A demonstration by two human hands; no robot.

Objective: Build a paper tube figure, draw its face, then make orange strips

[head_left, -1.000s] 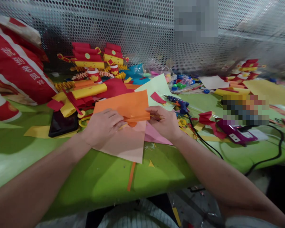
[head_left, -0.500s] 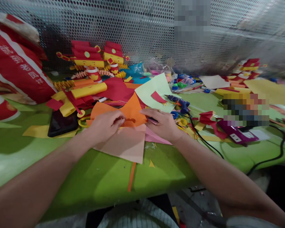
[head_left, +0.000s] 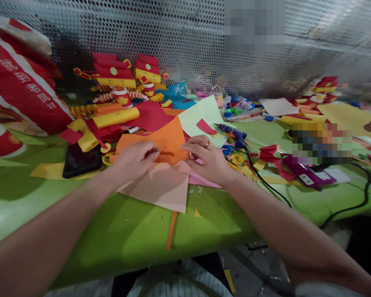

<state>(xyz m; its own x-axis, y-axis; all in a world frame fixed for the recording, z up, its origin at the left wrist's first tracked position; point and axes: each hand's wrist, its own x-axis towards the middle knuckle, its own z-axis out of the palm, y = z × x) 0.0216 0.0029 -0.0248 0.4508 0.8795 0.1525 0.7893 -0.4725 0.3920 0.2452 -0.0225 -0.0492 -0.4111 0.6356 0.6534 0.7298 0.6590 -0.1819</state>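
Observation:
An orange paper sheet (head_left: 170, 138) stands bent up between my hands, its near edge folded or curled. My left hand (head_left: 137, 159) has its fingers closed on the sheet's near left part. On the right side, my right hand (head_left: 205, 159), with a ring on one finger, pinches the sheet's lower right edge. Beneath lies a pale pink sheet (head_left: 160, 189), with a brighter pink sheet (head_left: 202, 178) sticking out on the right. A light green sheet (head_left: 200, 117) bearing a red scrap (head_left: 205, 126) lies behind.
A blue glue gun (head_left: 235, 134) with a black cord lies right of my hands. A dark phone (head_left: 82, 160) is on the left. Paper figures (head_left: 116, 76) stand behind, near a red bag (head_left: 21, 82). A purple power strip (head_left: 309, 173) sits at the right.
The orange sheet's raised part has shifted and flattened somewhat. My left hand has moved slightly left, and my right hand has turned so its ring shows more.

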